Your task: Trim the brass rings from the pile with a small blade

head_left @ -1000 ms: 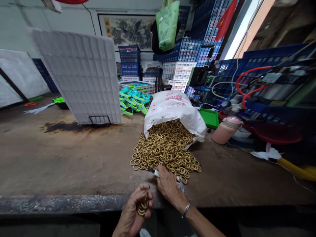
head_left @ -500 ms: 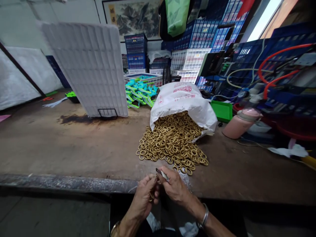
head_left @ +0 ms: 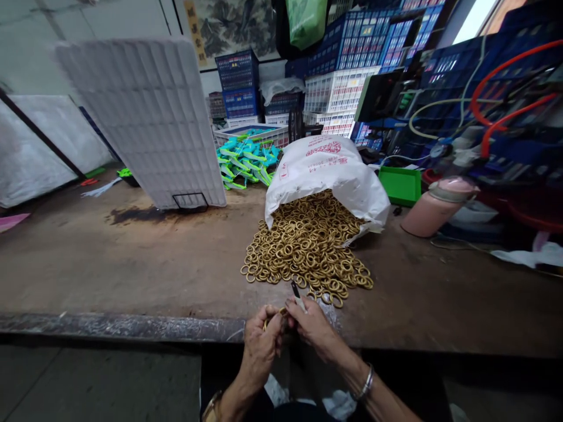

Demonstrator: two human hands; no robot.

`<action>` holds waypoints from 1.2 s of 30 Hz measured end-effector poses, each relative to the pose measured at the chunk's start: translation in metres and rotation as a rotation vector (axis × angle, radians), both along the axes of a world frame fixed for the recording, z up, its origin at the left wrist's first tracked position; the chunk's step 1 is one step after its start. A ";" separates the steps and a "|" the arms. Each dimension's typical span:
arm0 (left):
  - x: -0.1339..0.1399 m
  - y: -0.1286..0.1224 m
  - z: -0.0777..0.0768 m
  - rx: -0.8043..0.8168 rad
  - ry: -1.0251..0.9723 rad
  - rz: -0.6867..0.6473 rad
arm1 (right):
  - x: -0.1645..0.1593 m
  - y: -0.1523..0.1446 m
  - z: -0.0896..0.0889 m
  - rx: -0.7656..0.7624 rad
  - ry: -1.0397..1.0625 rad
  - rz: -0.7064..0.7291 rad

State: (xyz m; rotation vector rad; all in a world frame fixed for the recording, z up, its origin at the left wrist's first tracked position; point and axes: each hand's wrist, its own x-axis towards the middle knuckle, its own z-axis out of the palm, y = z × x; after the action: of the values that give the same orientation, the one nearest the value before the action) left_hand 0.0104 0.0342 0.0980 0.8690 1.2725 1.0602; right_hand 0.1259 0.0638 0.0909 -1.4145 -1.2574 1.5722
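Observation:
Just over the table's front edge, my left hand is closed on gold-coloured rings, partly hidden by its fingers. My right hand is closed round a small knife with a pale handle and a dark tip pointing up and away. Its thumb and fingers meet the left hand's fingers at one of the rings. Beyond both hands, a heap of gold rings spills from the mouth of a white sack with red print that lies on its side.
A white quilted panel stands upright on the brown table at left. Behind the sack lie turquoise and green plastic pieces. To the right are a green tray and a pink bottle. Stacked crates line the back.
My right hand has turned the knife more upright, its tip now farther forward. My left hand has shifted slightly, and a ring now shows between the hands. The view has tilted a little.

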 end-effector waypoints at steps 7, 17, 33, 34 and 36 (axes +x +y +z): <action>0.000 0.002 -0.005 -0.051 -0.147 -0.117 | 0.009 0.005 0.009 0.283 -0.222 0.026; 0.003 0.007 0.001 -0.076 -0.167 -0.135 | 0.018 0.004 -0.002 0.394 -0.437 0.057; 0.001 0.010 0.002 -0.043 -0.031 -0.115 | 0.018 -0.005 -0.004 0.643 -0.751 0.286; 0.001 0.010 0.002 -0.031 -0.020 -0.116 | 0.018 -0.005 -0.003 0.631 -0.752 0.286; 0.001 0.010 -0.001 0.001 -0.002 -0.121 | 0.018 -0.005 0.001 0.608 -0.758 0.289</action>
State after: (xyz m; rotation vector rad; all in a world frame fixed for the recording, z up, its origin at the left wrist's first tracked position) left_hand 0.0118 0.0446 0.0972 0.9340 1.2017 0.9657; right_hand 0.1438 0.0586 0.0923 -1.4845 -2.2258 0.6619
